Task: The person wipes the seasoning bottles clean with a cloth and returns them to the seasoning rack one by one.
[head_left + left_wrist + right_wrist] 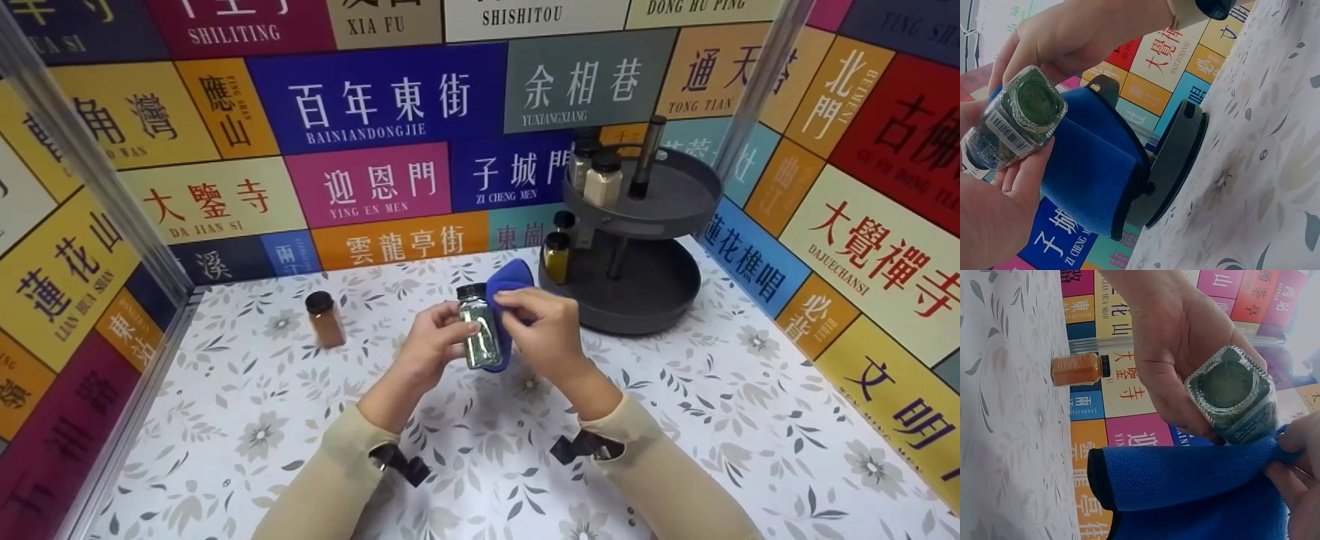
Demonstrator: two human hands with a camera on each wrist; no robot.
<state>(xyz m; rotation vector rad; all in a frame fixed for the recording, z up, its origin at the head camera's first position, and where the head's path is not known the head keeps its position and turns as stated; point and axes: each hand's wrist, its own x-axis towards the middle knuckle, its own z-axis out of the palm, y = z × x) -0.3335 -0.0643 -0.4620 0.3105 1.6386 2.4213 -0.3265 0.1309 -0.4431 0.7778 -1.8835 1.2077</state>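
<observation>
My left hand (431, 345) grips a square glass jar (480, 334) with a black lid and green contents, held tilted above the table. My right hand (549, 330) pinches a blue cloth (516, 279) against the jar's right side, near its top. In the left wrist view the jar's base (1037, 104) faces the camera, a barcode label shows on its side, and the cloth (1092, 163) hangs beside it. The right wrist view shows the cloth (1185, 475) draped below the jar (1233, 394), its edge between my right fingers (1292, 478).
A jar with orange-brown contents (325, 322) and a black lid stands on the table at the left. At the back right is a dark two-tier round rack (637, 307) holding several jars and bottles on its left side. Patterned panels (375, 97) rise behind the table.
</observation>
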